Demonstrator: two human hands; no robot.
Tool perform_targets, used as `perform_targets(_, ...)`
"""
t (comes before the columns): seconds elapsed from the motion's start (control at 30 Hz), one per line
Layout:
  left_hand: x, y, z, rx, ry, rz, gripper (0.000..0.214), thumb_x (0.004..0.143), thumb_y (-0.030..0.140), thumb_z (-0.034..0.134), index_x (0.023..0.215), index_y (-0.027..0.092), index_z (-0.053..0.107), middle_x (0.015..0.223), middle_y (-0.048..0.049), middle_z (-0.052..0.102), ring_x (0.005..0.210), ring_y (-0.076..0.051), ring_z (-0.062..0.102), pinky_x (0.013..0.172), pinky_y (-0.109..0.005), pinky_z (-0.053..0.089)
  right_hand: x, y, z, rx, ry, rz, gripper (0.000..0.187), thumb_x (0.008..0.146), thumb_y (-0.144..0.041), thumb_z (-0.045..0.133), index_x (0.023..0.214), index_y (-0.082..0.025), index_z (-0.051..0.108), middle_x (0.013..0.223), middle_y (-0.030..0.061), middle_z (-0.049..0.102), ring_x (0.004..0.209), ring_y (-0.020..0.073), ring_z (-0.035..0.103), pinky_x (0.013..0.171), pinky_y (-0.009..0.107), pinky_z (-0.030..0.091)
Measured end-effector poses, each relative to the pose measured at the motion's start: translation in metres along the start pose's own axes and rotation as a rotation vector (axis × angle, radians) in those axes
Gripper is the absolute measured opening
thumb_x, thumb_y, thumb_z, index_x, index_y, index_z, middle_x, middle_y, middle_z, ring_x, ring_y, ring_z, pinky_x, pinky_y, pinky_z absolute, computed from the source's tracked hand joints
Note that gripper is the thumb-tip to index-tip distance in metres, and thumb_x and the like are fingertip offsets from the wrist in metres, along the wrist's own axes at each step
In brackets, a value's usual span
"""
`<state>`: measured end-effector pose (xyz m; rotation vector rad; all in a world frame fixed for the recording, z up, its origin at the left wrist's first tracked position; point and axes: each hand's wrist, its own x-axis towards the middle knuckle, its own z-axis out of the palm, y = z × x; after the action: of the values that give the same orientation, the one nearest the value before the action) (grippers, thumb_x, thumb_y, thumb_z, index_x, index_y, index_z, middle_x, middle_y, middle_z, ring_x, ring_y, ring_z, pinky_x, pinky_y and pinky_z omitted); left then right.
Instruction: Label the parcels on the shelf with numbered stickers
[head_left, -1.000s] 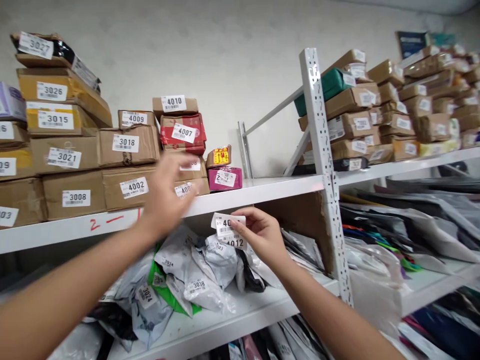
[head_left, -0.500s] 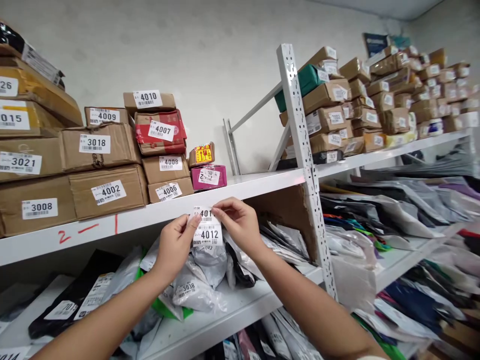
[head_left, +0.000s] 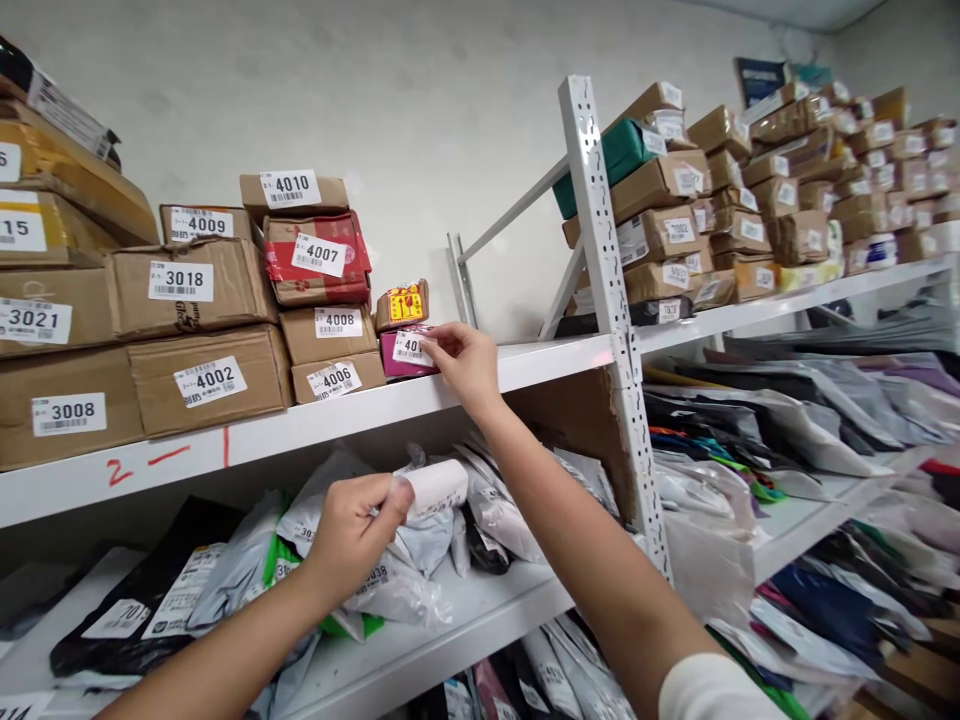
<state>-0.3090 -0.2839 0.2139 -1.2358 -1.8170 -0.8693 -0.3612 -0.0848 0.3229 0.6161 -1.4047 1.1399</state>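
My right hand (head_left: 471, 368) pinches the edge of a white number label (head_left: 409, 347) beginning "40", held against the front of a small purple box (head_left: 387, 358); its last digits are behind my fingers. On top of that box sits a small carton (head_left: 403, 305) with a yellow and red sticker. Lower down, my left hand (head_left: 356, 530) is closed on a curled white strip of labels (head_left: 436, 488), in front of the plastic mailers on the shelf below. The print on the strip is mostly turned away.
Numbered cardboard boxes (head_left: 214, 385) are stacked on the left of the white upper shelf (head_left: 300, 425). A perforated metal post (head_left: 600, 230) rises right of my right hand. Beyond it stand more stacked parcels (head_left: 660, 180). Bagged parcels (head_left: 405, 590) crowd the lower shelf.
My right hand has moved up from the label strip to the purple box with one label. My left hand has dropped slightly, and its strip now curls over.
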Motion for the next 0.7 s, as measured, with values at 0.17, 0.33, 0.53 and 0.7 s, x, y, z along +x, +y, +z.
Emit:
perform_targets(0.17,-0.003,0.001,-0.002,0.005,0.009,0.045,0.041,0.094,0.029,0.046,0.056,0.018,0.054,0.045,0.0035,0.050,0.043,-0.008,0.048,0.048,-0.019,0.033,0.001,-0.007,0.002,-0.546,-0.021,-0.167,0.014,0.080,-0.023,0.071,0.093,-0.016,0.069,0.086,0.0071,0.068,0.075,0.0187,0.062,0.072,0.031,0.047)
perform_targets(0.33,-0.007,0.002,-0.005,0.022,0.032,0.072,0.040,0.094,0.025,0.045,0.056,0.017,0.054,0.044,0.0044,0.050,0.042,-0.006,0.048,0.047,-0.017,0.033,-0.006,-0.019,-0.005,-0.847,0.069,-0.164,0.049,0.080,-0.039,0.073,0.124,-0.021,0.060,0.107,0.0129,0.063,0.089,0.0268,0.063,0.076,0.036,0.049)
perform_targets(0.53,-0.002,0.003,-0.006,0.009,0.084,0.065,0.040,0.093,0.023,0.046,0.053,0.016,0.052,0.044,0.0052,0.047,0.043,-0.005,0.047,0.048,-0.016,0.033,0.016,-0.008,-0.011,-0.655,-0.123,0.052,0.073,0.069,-0.051,0.080,0.125,-0.009,0.057,0.114,0.0211,0.067,0.102,0.0334,0.063,0.085,0.042,0.050)
perform_targets(0.7,0.010,0.004,-0.011,-0.044,0.140,0.045,0.039,0.091,0.024,0.048,0.053,0.017,0.053,0.042,0.0053,0.049,0.040,-0.006,0.046,0.044,-0.016,0.033,0.028,0.004,-0.017,-0.487,-0.226,0.047,0.047,0.074,-0.044,0.078,0.111,-0.017,0.068,0.106,0.0119,0.075,0.087,0.0244,0.069,0.079,0.036,0.052)
